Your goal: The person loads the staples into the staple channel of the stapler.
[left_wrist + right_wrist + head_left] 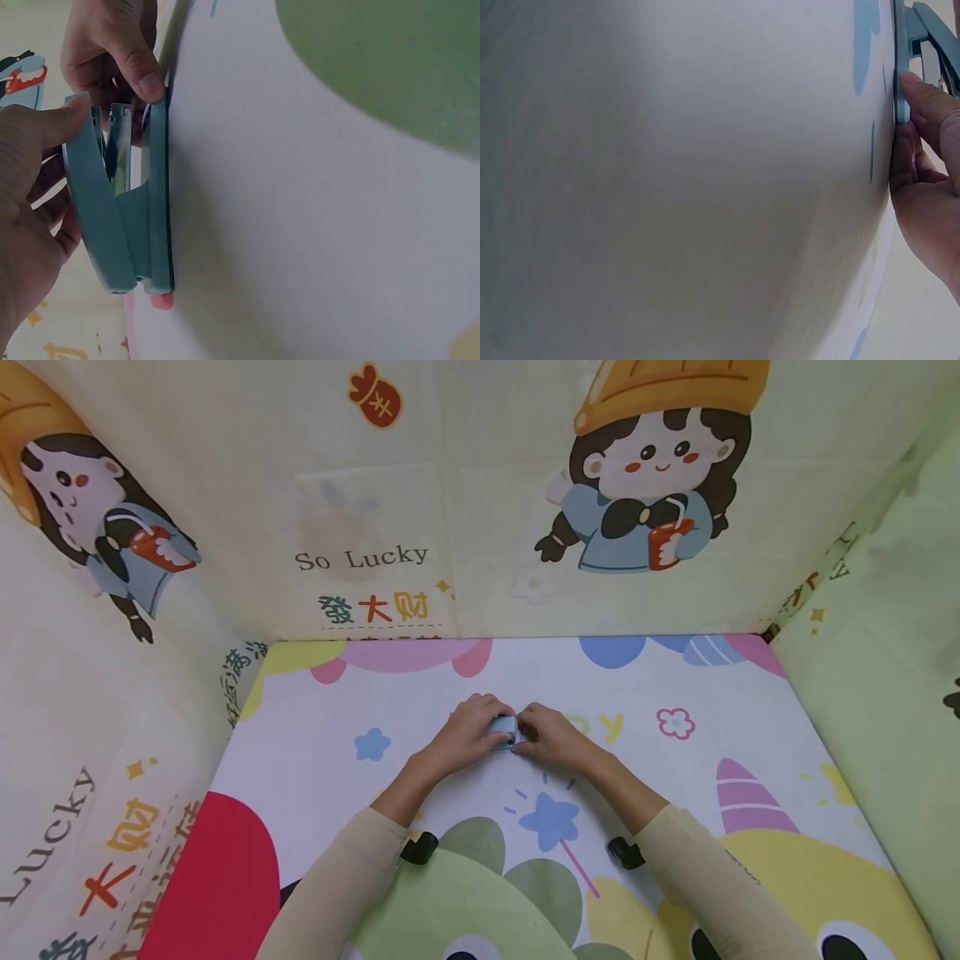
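A blue-green stapler [97, 214] lies along the tabletop, its upper arm raised from the base at the front end and a metal magazine showing between the two. My left hand [472, 737] grips the raised arm, the thumb on its front tip and the other fingers behind it. With thumb and fingers, my right hand [928, 191] pinches the front end of the stapler's base, which sits on the table. From the head view the stapler is small and partly covered by both hands. The inside of the magazine is too dim to tell whether it has staples.
The table [300, 760] has a printed cartoon cover with stars, flowers and animal shapes. Cream cloth walls [487, 510] with printed figures and lettering enclose its back and both sides. Small black cameras are worn at both wrists.
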The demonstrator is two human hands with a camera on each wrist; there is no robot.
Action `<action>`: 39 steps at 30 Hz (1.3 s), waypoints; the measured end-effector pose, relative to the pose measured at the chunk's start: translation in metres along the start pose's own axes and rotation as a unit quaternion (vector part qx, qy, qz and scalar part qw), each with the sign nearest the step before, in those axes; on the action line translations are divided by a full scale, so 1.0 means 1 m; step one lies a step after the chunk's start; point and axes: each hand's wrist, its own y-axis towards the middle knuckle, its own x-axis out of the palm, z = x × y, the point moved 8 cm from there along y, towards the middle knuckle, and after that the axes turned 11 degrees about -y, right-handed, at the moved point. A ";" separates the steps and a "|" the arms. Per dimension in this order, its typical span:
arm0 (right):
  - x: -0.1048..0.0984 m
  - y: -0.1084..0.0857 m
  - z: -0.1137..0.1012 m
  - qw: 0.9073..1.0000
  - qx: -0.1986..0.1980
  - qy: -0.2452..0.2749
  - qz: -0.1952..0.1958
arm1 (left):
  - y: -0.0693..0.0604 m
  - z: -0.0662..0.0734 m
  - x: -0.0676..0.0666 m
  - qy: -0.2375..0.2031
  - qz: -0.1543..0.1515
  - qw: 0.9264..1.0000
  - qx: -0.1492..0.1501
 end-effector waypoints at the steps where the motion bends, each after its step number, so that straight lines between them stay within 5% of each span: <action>1: 0.000 0.000 0.000 1.000 0.000 -0.001 0.000 | 0.001 -0.001 0.001 0.000 -0.003 1.000 -0.004; 8: 0.000 0.001 0.001 1.000 0.000 0.000 0.003 | -0.002 -0.012 0.002 -0.026 0.005 0.999 -0.036; 15: 0.002 0.001 0.005 1.000 0.009 0.001 0.001 | -0.011 -0.026 -0.003 -0.049 0.024 0.998 -0.036; 32: 0.003 -0.001 0.006 1.000 0.010 0.014 -0.005 | -0.004 -0.026 0.011 0.029 -0.009 0.999 -0.028; 39: 0.002 0.000 0.007 1.000 0.011 0.015 -0.002 | -0.002 -0.027 0.010 0.017 -0.012 0.999 -0.038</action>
